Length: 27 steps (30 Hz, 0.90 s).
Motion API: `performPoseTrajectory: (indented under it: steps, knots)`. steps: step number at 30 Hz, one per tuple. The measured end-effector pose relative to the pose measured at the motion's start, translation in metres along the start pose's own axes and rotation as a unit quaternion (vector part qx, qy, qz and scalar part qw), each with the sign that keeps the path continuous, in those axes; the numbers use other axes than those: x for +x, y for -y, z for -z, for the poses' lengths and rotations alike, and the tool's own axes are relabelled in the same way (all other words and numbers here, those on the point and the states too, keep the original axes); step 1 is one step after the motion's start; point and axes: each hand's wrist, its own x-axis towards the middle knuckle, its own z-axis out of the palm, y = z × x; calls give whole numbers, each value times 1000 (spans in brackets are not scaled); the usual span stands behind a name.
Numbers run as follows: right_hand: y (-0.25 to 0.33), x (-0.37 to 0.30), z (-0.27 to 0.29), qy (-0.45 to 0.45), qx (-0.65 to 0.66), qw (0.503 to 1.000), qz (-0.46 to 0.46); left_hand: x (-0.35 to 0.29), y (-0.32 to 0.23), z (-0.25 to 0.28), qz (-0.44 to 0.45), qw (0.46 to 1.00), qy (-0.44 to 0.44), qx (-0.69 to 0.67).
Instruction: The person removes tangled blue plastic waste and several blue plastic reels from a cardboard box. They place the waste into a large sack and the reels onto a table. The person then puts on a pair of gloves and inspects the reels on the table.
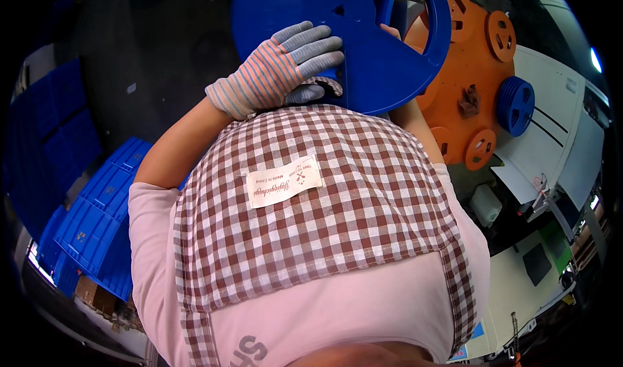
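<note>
A large blue plastic reel (pixel 389 75) with wide cut-outs stands tilted against the front of my checked apron. My left hand (pixel 276 68), in a grey and orange striped knit glove, lies flat on its near face. The fingers are stretched out, with the thumb apart below them beside a cut-out. Behind the reel's right side is my right hand (pixel 391 31); only a bit of bare finger shows through a cut-out, and how it grips is hidden. My right forearm passes under the reel's lower edge.
To the right is an orange plate (pixel 461 68) with round slotted orange discs (pixel 500 34) around it and a crumpled brown scrap on it. A stack of blue reels (pixel 516 105) sits at its right edge. White machine panels (pixel 545 107) stand beyond. Blue crates (pixel 104 205) are at left.
</note>
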Motion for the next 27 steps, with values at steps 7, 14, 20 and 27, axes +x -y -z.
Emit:
performPoseTrajectory:
  steps: [7, 14, 20, 27]
  knots:
    - [14, 6, -34, -58, -103, 993, 22, 7, -2, -6, -1, 1000, -17, -15]
    - [4, 23, -7, 90, 266, 943, -178, 10, 14, -1, 144, 987, -47, 58]
    - [20, 34, -18, 95, 447, 837, -302, -61, 55, -8, 452, 800, -322, -227]
    - [29, 30, -15, -146, 110, 943, -277, -51, 25, -51, 545, 428, -301, -655]
